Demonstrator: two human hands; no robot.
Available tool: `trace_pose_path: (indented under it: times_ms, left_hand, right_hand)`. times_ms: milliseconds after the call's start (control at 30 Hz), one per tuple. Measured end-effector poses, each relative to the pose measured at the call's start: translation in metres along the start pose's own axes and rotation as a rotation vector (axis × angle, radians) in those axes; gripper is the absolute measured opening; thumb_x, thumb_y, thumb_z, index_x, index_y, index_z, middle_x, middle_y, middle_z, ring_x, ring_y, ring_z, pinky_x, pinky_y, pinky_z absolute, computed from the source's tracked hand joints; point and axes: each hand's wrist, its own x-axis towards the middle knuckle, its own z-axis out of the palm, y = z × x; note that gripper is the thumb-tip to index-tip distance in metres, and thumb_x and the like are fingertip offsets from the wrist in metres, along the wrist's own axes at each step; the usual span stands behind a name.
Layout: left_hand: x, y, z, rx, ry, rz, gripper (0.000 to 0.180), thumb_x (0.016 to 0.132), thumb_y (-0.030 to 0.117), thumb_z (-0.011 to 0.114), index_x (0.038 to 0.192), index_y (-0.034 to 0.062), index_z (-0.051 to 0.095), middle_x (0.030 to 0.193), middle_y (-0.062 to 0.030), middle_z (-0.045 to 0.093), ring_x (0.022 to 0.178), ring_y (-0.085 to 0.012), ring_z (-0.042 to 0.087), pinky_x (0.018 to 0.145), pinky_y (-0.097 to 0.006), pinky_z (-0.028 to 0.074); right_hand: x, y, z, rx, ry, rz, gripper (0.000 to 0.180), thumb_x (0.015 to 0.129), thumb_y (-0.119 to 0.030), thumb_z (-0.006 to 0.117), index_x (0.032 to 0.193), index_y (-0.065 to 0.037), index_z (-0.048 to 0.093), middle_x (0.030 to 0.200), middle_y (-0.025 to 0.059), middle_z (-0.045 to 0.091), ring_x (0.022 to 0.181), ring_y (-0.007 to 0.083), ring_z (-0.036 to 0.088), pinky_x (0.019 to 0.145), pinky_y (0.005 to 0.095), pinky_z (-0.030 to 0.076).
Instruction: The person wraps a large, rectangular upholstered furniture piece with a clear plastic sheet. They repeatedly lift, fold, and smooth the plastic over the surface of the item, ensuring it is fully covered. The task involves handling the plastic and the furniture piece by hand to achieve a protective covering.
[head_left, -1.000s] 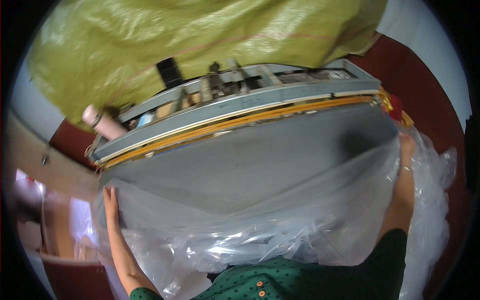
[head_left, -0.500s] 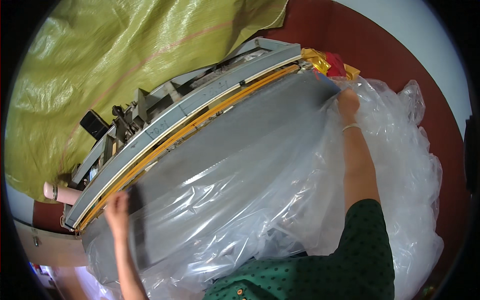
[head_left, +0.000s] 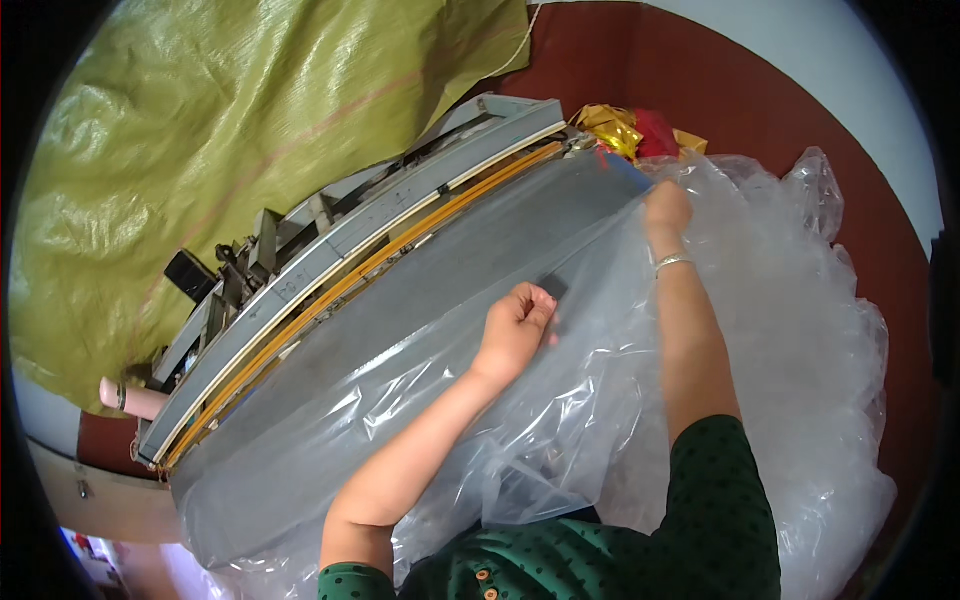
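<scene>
A large clear plastic sheet lies in wrinkles over a long grey flat surface and bunches up at the right. My right hand is closed on the sheet at its far right, near the surface's upper corner. Above the middle of the sheet is my left hand, its fingers curled and thumb pressed to them. Whether any plastic is pinched there cannot be made out.
Along the far side runs a long grey metal frame with orange strips. A pink cylinder sticks out at its left end. Yellow-green woven sheeting covers the area behind. Gold and red wrapping lies at the far right corner.
My left hand has moved from the frame's left end to the right, over the middle of the sheet. My right hand stays closed on the plastic near the far corner.
</scene>
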Motion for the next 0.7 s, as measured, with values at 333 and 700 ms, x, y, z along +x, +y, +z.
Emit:
trace_pose_path:
  times_ms: [333,700]
  left_hand:
    - [-0.317,-0.051,-0.115,0.7,-0.386,-0.493,0.015,0.081,0.017,0.057,0.094,0.0099,0.06,0.081,-0.0108,0.062,0.072,-0.0271,0.059,0.068,-0.033,0.047]
    - [-0.471,0.079,-0.242,0.462,1.329,-0.115,0.017,0.086,0.012,0.055,0.094,0.0002,0.064,0.076,-0.0028,0.062,0.058,-0.005,0.048,0.052,-0.02,0.037]
  right_hand:
    - [0.045,0.07,0.07,-0.175,0.312,-0.401,0.019,0.083,-0.026,0.053,0.081,-0.009,0.06,0.081,0.0117,0.064,0.077,0.0281,0.063,0.066,0.0396,0.05]
    - [0.054,0.054,0.057,-0.088,-0.03,-0.21,0.032,0.084,-0.028,0.046,0.092,-0.002,0.064,0.095,0.0218,0.062,0.089,0.0382,0.06,0.074,0.0465,0.047]
